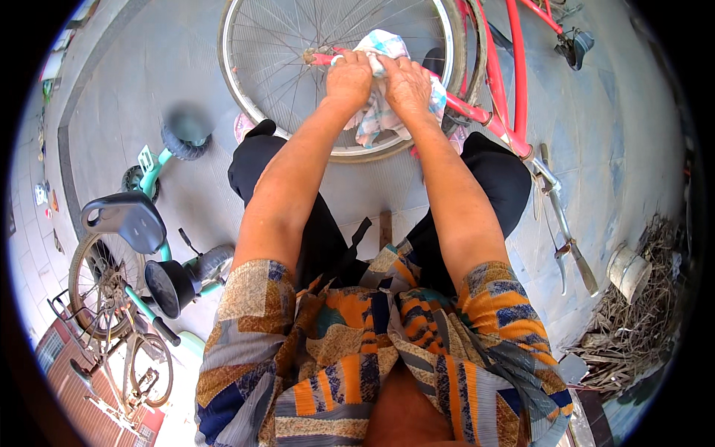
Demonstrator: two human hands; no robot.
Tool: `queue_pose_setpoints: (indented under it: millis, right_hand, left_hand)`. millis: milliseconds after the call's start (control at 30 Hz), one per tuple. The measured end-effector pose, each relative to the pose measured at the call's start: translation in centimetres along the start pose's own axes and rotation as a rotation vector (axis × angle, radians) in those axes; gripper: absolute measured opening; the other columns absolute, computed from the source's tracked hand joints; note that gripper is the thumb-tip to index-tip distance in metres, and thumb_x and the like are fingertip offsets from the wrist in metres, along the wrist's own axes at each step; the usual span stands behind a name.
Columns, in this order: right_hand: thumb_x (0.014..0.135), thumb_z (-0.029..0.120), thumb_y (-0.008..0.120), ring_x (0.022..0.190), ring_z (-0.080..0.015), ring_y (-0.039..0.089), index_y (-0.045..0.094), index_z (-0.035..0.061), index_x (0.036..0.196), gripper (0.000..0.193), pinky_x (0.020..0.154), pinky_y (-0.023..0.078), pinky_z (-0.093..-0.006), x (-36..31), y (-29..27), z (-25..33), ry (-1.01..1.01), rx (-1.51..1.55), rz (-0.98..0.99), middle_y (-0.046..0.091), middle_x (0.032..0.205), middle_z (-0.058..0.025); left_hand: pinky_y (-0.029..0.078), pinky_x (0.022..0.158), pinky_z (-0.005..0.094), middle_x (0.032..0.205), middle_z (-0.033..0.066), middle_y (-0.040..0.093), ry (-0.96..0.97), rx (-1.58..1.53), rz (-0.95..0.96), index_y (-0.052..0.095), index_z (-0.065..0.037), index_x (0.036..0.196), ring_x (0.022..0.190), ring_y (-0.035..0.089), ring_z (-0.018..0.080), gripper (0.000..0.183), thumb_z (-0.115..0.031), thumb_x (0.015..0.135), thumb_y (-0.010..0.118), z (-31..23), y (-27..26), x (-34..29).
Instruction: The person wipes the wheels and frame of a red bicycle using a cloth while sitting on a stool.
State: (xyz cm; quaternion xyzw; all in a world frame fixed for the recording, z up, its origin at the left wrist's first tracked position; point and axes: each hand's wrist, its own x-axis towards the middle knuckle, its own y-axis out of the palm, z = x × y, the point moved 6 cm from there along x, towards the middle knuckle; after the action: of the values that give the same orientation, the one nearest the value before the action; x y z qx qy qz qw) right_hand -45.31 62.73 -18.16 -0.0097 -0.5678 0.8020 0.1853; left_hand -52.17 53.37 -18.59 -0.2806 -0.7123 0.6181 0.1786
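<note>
"Where the patchwork-print shirt (328, 372) ends, what shows beyond it?"

"Past the black trousers (495, 175), the left hand (349, 79) and right hand (409, 88) are both clamped on a pale checked cloth (382, 42); some fingertips are hidden."

"And where's the cloth?"

"Bunched about a bicycle's red fork blade (469, 110), in front of the spoked wheel (254, 112)."

"Farther out?"

"A teal-framed cycle (151, 176) at left; at right, a white bucket (628, 274) by a heap of dry sticks (625, 335)."
</note>
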Motion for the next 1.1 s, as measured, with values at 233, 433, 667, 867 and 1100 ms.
queue_pose_setpoints:
  millis: [233, 433, 667, 867, 1100]
  right_hand:
    - [0.080, 0.013, 0.056, 0.093, -0.0288, 0.058, 0.061, 0.0159, 0.107, 0.028, 0.078, 0.040, -0.0429, -2.4, -2.8, -3.8, 0.083, -0.181, 0.045, 0.061, 0.093, -0.0091]
    - [0.079, 0.020, 0.058, 0.094, -0.0292, 0.058, 0.063, 0.0101, 0.095, 0.019, 0.081, 0.038, -0.0457, -1.4, -1.4, -2.1, 0.154, -0.250, 0.061, 0.062, 0.094, -0.0107]
    - [0.079, 0.018, 0.056, 0.099, -0.0302, 0.053, 0.060, 0.0100, 0.101, 0.024, 0.086, 0.034, -0.0493, 1.8, 1.8, 4.4, 0.017, -0.147, 0.057, 0.060, 0.102, -0.0113]
    - [0.081, 0.014, 0.053, 0.098, -0.0276, 0.054, 0.058, 0.0121, 0.106, 0.026, 0.085, 0.037, -0.0447, 1.8, 1.6, 4.6, -0.130, -0.054, 0.043, 0.060, 0.101, -0.0103]
    - [0.081, 0.012, 0.056, 0.101, -0.0292, 0.058, 0.054, 0.0128, 0.112, 0.032, 0.084, 0.041, -0.0454, -0.5, -1.1, -1.3, -0.029, -0.153, 0.191, 0.060, 0.103, -0.0130]
  left_hand:
    - [0.051, 0.085, 0.0437, 0.127, 0.0262, 0.046, 0.212, 0.052, -0.141, 0.040, 0.005, 0.128, 0.103, 0.058, 0.0382, 0.055, -0.008, 0.078, 0.058, -6.0, -1.5, -2.9]
    - [0.046, 0.092, 0.0438, 0.140, 0.0262, 0.035, 0.303, -0.159, 0.108, 0.037, -0.001, 0.131, 0.111, 0.054, 0.0411, 0.054, -0.011, 0.082, 0.055, -6.4, -2.1, -2.8]
    - [0.043, 0.095, 0.0467, 0.144, 0.0231, 0.033, 0.064, -0.161, 0.270, 0.042, -0.002, 0.122, 0.117, 0.052, 0.0395, 0.039, -0.013, 0.086, 0.048, 1.8, -1.8, -0.6]
    - [0.039, 0.097, 0.0499, 0.143, 0.0274, 0.033, 0.081, -0.036, 0.187, 0.039, 0.001, 0.129, 0.115, 0.052, 0.0426, 0.053, -0.013, 0.080, 0.054, 2.3, -1.6, -1.0]
    - [0.033, 0.103, 0.0509, 0.141, 0.0338, 0.029, 0.265, 0.030, 0.140, 0.032, 0.006, 0.134, 0.118, 0.046, 0.0490, 0.079, -0.015, 0.068, 0.070, -3.1, -0.8, -2.9]
